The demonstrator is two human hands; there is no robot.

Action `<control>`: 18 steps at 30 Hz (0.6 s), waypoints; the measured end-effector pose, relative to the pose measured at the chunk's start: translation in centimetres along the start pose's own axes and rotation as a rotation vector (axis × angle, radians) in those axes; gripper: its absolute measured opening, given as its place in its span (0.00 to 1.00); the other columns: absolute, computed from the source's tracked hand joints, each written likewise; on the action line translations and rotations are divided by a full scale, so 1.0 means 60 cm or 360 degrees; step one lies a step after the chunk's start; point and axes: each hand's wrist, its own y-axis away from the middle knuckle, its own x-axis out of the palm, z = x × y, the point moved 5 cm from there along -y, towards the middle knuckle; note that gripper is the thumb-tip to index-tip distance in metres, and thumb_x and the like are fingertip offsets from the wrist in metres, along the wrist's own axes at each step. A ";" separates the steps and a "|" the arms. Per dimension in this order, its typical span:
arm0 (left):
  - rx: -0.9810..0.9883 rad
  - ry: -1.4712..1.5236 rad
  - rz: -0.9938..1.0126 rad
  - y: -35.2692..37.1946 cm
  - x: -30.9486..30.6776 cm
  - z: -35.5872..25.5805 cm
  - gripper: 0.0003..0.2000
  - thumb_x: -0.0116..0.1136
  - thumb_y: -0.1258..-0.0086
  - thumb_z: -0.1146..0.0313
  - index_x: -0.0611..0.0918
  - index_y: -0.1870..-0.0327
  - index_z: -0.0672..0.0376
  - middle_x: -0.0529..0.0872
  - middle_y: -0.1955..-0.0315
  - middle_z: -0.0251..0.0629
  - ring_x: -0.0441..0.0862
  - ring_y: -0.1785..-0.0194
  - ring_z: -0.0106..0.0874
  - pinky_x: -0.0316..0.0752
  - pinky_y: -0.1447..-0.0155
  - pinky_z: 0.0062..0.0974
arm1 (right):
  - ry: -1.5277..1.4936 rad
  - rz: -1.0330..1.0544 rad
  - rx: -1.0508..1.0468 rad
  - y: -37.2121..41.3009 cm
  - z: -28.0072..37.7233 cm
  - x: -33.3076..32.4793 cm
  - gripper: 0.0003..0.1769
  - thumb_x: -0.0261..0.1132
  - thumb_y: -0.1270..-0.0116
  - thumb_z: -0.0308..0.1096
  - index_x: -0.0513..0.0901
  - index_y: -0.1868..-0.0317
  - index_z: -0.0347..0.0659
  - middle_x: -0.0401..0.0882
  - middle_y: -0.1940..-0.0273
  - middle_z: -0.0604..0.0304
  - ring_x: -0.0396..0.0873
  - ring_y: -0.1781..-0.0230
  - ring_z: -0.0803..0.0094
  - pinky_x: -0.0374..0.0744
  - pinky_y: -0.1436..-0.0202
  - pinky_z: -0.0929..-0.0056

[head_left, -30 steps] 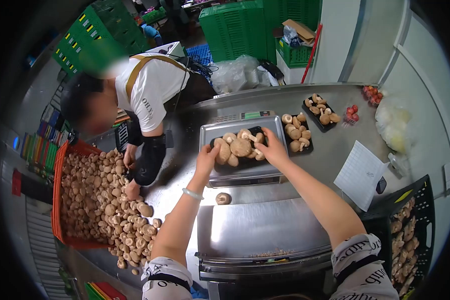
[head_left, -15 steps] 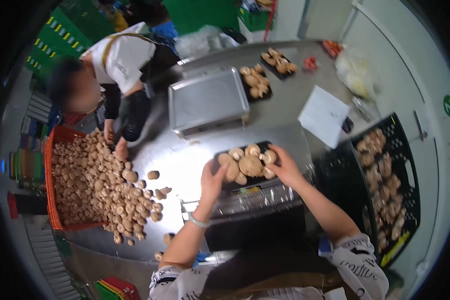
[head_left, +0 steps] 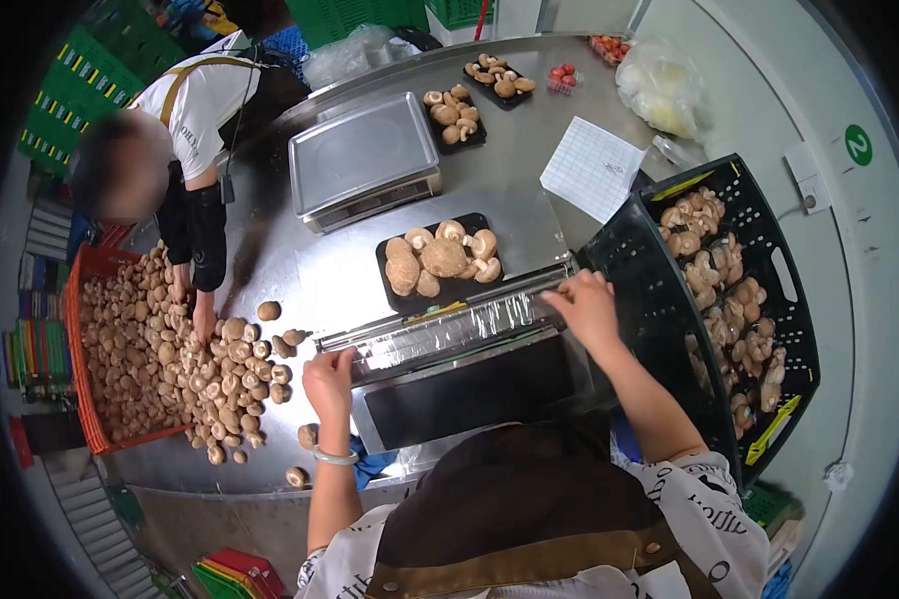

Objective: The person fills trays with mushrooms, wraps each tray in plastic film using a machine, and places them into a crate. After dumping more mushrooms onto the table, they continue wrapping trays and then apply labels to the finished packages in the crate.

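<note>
A black tray (head_left: 394, 300) of large brown mushrooms (head_left: 444, 257) rests on the steel table, just beyond a wrapping machine (head_left: 469, 391) with a dark flat plate. Clear plastic film (head_left: 459, 327) stretches across the machine's far side. At the film's left end, my left hand (head_left: 328, 383) has its fingers pinched together on the edge. My right hand (head_left: 586, 311) pinches the film at the other end, thumb and fingertips together. Neither hand touches the tray.
A scale (head_left: 365, 160) stands beyond the tray, with two filled mushroom trays (head_left: 455, 118) beside it. Loose mushrooms (head_left: 235, 379) spill from an orange basket (head_left: 88, 399) where a co-worker reaches in. On the right are a dark crate (head_left: 784, 299) of packed mushrooms and a paper sheet (head_left: 591, 170).
My hands have let go of the mushroom tray, which now lies on the table. They have moved down and apart to the two ends of the film. The view has shifted.
</note>
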 end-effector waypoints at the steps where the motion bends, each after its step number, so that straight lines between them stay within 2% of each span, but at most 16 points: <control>1: 0.0174 -0.0153 -0.0019 0.015 0.013 -0.006 0.11 0.71 0.45 0.64 0.85 0.73 0.64 0.83 0.76 0.41 0.78 0.70 0.42 0.72 0.63 0.37 | 0.0116 -0.0070 -0.0067 0.012 0.010 0.020 0.18 0.72 0.45 0.49 0.85 0.71 0.41 0.78 0.66 0.58 0.74 0.56 0.60 0.68 0.49 0.61; 2: 0.0107 -0.0151 -0.0012 0.023 0.025 -0.023 0.11 0.72 0.48 0.64 0.84 0.76 0.63 0.81 0.77 0.42 0.77 0.67 0.42 0.71 0.61 0.39 | 0.0068 -0.0084 -0.0095 0.013 0.022 0.044 0.18 0.72 0.44 0.48 0.85 0.71 0.40 0.78 0.66 0.58 0.74 0.55 0.60 0.68 0.48 0.60; 3: 0.0138 -0.0053 -0.0065 0.024 0.042 -0.031 0.12 0.71 0.46 0.64 0.83 0.76 0.63 0.80 0.77 0.43 0.76 0.66 0.43 0.70 0.61 0.40 | 0.0019 -0.0097 -0.0125 0.013 0.031 0.065 0.18 0.71 0.44 0.48 0.84 0.70 0.40 0.78 0.66 0.58 0.74 0.54 0.60 0.67 0.47 0.60; 4: 0.0144 0.0004 -0.0025 0.022 0.060 -0.036 0.12 0.70 0.45 0.64 0.82 0.76 0.64 0.80 0.77 0.43 0.76 0.66 0.43 0.70 0.60 0.40 | -0.0049 -0.0128 -0.0242 0.009 0.038 0.080 0.15 0.69 0.40 0.44 0.83 0.72 0.39 0.78 0.67 0.57 0.75 0.58 0.59 0.70 0.51 0.62; 6: 0.0062 0.0304 0.0102 0.000 0.068 -0.049 0.12 0.65 0.38 0.64 0.82 0.75 0.64 0.80 0.75 0.45 0.76 0.68 0.43 0.70 0.57 0.36 | -0.0495 0.0178 -0.0149 -0.009 0.018 0.088 0.13 0.66 0.37 0.40 0.82 0.72 0.38 0.77 0.70 0.59 0.75 0.64 0.63 0.71 0.55 0.66; 7: -0.0361 0.0463 0.0719 -0.017 0.061 -0.031 0.13 0.60 0.33 0.64 0.80 0.75 0.63 0.81 0.76 0.42 0.76 0.68 0.38 0.70 0.57 0.31 | -0.0714 0.0335 -0.0104 -0.018 0.002 0.089 0.13 0.64 0.35 0.39 0.81 0.72 0.38 0.76 0.71 0.60 0.75 0.66 0.65 0.71 0.57 0.68; 8: -0.0358 0.0887 0.0886 -0.024 0.044 -0.022 0.13 0.57 0.31 0.63 0.79 0.74 0.62 0.80 0.77 0.39 0.76 0.69 0.34 0.70 0.59 0.29 | -0.1225 0.0611 0.0043 -0.014 -0.003 0.068 0.12 0.60 0.31 0.35 0.77 0.71 0.37 0.72 0.76 0.63 0.70 0.75 0.72 0.70 0.66 0.74; 9: -0.0345 0.1314 0.1051 -0.031 0.031 -0.020 0.13 0.55 0.29 0.62 0.78 0.73 0.60 0.79 0.78 0.36 0.76 0.70 0.31 0.69 0.60 0.27 | -0.1776 0.0717 0.0147 -0.007 0.006 0.033 0.11 0.56 0.28 0.33 0.74 0.69 0.37 0.67 0.79 0.65 0.64 0.76 0.78 0.66 0.70 0.74; 11: -0.0450 0.1624 0.1199 -0.052 -0.035 -0.062 0.12 0.54 0.27 0.62 0.75 0.71 0.58 0.78 0.78 0.34 0.75 0.71 0.28 0.69 0.61 0.25 | -0.2335 0.0732 0.0192 -0.005 0.016 -0.015 0.10 0.55 0.27 0.33 0.73 0.68 0.39 0.67 0.80 0.62 0.63 0.77 0.76 0.63 0.72 0.74; 13: -0.0293 0.2107 0.1338 -0.086 -0.086 -0.105 0.13 0.53 0.26 0.61 0.73 0.71 0.57 0.80 0.76 0.37 0.76 0.71 0.29 0.70 0.59 0.25 | -0.2887 0.0765 0.0009 -0.023 0.059 -0.083 0.12 0.55 0.26 0.36 0.71 0.68 0.39 0.67 0.78 0.61 0.63 0.75 0.73 0.62 0.70 0.75; 14: -0.0212 0.2313 0.1211 -0.108 -0.101 -0.128 0.12 0.52 0.25 0.62 0.72 0.70 0.57 0.81 0.76 0.40 0.79 0.69 0.33 0.71 0.57 0.27 | -0.3066 0.0692 -0.0134 -0.049 0.074 -0.104 0.16 0.54 0.25 0.39 0.68 0.71 0.41 0.67 0.78 0.60 0.65 0.74 0.71 0.63 0.67 0.73; 15: -0.0134 0.2492 0.0995 -0.138 -0.105 -0.142 0.11 0.53 0.25 0.61 0.72 0.65 0.57 0.82 0.71 0.43 0.81 0.64 0.36 0.74 0.53 0.32 | -0.3183 0.0498 -0.0303 -0.078 0.086 -0.114 0.15 0.53 0.25 0.39 0.70 0.69 0.40 0.66 0.77 0.60 0.66 0.74 0.70 0.66 0.65 0.70; 16: -0.0134 0.2771 0.0863 -0.165 -0.090 -0.150 0.09 0.51 0.24 0.62 0.72 0.62 0.57 0.83 0.58 0.50 0.81 0.50 0.40 0.73 0.42 0.37 | -0.3197 0.0247 -0.0383 -0.112 0.091 -0.112 0.12 0.53 0.24 0.38 0.73 0.64 0.38 0.76 0.70 0.55 0.74 0.66 0.67 0.71 0.56 0.66; 17: -0.0121 0.2794 0.0710 -0.192 -0.076 -0.178 0.07 0.49 0.23 0.64 0.72 0.61 0.56 0.78 0.45 0.56 0.74 0.37 0.43 0.66 0.31 0.40 | -0.2902 0.0112 -0.0350 -0.142 0.112 -0.104 0.11 0.53 0.24 0.37 0.73 0.61 0.37 0.79 0.63 0.52 0.76 0.60 0.65 0.72 0.50 0.65; 18: 0.0177 0.2694 0.0678 -0.227 -0.038 -0.186 0.06 0.49 0.23 0.65 0.73 0.57 0.57 0.77 0.41 0.54 0.72 0.34 0.43 0.62 0.27 0.39 | -0.2605 -0.0017 -0.0322 -0.172 0.130 -0.099 0.11 0.53 0.24 0.36 0.74 0.59 0.36 0.82 0.56 0.50 0.78 0.53 0.63 0.72 0.44 0.65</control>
